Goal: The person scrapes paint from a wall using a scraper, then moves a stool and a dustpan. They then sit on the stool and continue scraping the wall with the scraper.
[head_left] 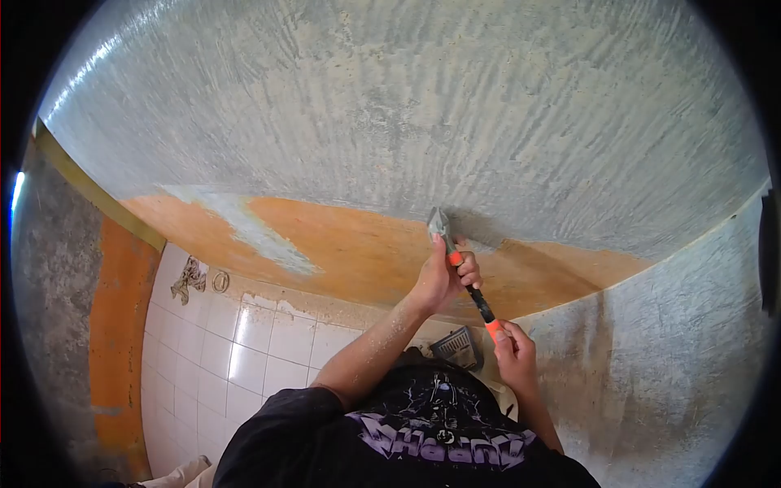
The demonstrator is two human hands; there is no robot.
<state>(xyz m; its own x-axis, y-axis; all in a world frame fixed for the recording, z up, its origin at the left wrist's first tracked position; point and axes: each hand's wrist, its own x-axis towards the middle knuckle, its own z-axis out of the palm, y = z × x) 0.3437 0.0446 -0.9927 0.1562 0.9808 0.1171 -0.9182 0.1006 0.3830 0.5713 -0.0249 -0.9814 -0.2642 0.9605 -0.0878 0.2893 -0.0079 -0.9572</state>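
Both my hands are closed around a long-handled scraper (480, 302) with a black and orange grip. My left hand (443, 276) wraps the shaft just below the grey head, its thumb lying along the neck. Lower down, my right hand (514, 350) holds the orange end of the handle. The scraper's head (438, 221) is at the wall, near the border between the rough grey surface (390, 138) and the orange band (358, 244) below it. Its working edge is hard to make out. Pale specks cover my left forearm.
White floor tiles (272, 346) lie below, with pale debris along the wall's foot. A crumpled rag (189, 278) and a ring-shaped object (220, 281) rest there. A dark slotted tray (457, 348) is beside my body. Another wall (651, 358) meets this one at right. Someone's light-clothed leg (183, 473) shows lower left.
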